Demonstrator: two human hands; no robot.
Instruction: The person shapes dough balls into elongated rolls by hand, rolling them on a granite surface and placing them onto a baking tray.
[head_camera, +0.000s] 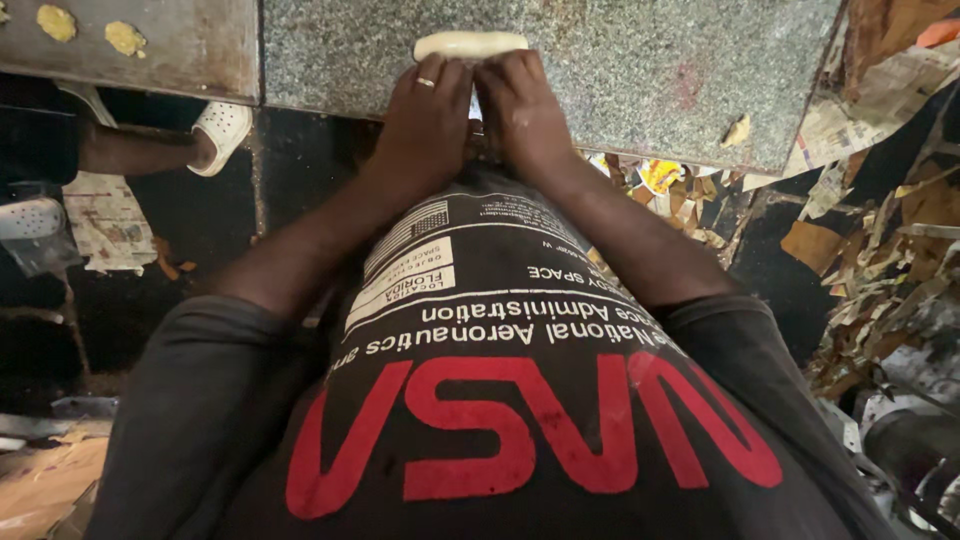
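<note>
A dark printed shirt (500, 400) fills the lower frame. Above it, left hand (425, 125) and right hand (522, 115) press flat-fingered, grip closed on nothing, onto a pale dough roll (470, 44) on the speckled grey stone worktop (620, 70).

A big print covers the front of the dark shirt (500, 400): fat red letters low down, rows of small white letters above them, and a white box label (405, 275) with a small striped flag picture. Old newspaper sheets (105, 225) lie on the dark floor at the left. More torn paper and card scraps (880, 230) lie piled at the right.
</note>
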